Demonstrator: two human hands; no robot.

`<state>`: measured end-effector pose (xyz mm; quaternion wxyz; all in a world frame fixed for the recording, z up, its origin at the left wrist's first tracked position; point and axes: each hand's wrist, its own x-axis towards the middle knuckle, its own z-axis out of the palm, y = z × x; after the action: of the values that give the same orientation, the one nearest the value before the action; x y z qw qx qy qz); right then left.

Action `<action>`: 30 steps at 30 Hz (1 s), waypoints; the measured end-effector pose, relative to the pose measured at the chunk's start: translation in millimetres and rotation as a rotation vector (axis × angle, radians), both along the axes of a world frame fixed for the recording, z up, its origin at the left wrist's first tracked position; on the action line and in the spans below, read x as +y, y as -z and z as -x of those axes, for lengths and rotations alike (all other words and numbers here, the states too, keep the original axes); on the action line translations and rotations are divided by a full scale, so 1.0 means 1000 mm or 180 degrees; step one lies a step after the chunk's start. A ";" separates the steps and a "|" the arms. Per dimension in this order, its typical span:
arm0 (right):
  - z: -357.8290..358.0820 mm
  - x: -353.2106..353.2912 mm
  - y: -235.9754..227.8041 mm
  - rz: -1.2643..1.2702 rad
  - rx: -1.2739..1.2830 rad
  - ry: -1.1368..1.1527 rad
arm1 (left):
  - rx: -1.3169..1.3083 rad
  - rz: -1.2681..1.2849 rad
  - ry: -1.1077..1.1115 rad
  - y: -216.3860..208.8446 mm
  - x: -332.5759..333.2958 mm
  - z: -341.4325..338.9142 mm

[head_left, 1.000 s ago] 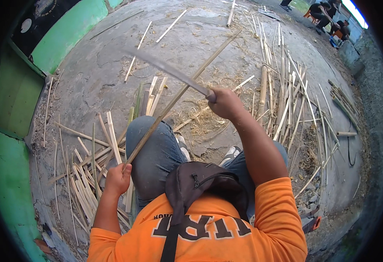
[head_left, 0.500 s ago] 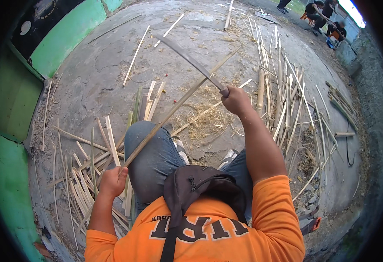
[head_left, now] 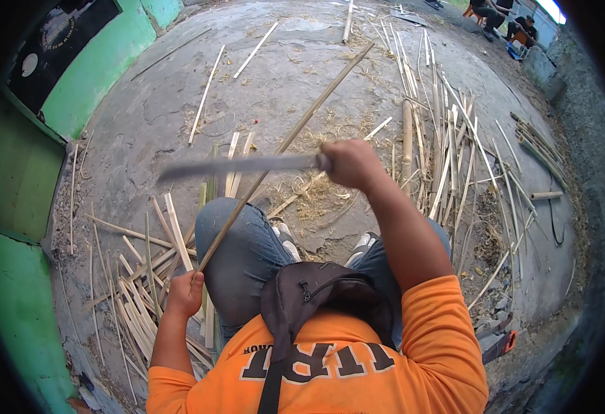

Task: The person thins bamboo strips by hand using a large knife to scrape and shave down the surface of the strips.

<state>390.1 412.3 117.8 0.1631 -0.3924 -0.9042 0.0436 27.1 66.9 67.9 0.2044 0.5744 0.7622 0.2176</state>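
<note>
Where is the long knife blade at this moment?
In the head view, the long knife blade lies level left of centre, gripped by the right hand, crossing the bamboo stick above the left knee.

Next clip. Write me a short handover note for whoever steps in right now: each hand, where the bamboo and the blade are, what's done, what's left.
Left hand: closed around the near end of the long bamboo stick, low beside the left knee; the stick slants away over the concrete floor.
Right hand: gripping the handle of the long blade, which is motion-blurred, pointing left and crossing the stick above the knees.
Done: a heap of split strips lies by the left hand; more strips and poles are spread on the right.
Left: the held stick looks whole; how much of it has been worked cannot be told.
</note>
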 end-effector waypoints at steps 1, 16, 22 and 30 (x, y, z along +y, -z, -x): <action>-0.013 0.013 0.003 0.0352 0.0358 0.0432 | -0.0012 0.0005 0.0000 -0.004 -0.001 -0.001; -0.008 0.000 0.015 0.0290 0.0269 -0.0270 | -0.0124 0.0163 0.0063 0.000 0.004 0.004; -0.027 0.027 0.005 0.0349 0.0375 0.0446 | -0.0186 0.0129 0.0085 0.003 -0.002 0.011; -0.052 0.040 0.012 0.0622 0.1179 0.1335 | -0.0247 0.0256 0.0123 -0.012 0.003 0.011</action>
<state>441.7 452.5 105.4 0.2923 -0.5698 -0.7498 0.1665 16.2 69.7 79.9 0.2609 0.5716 0.7505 0.2050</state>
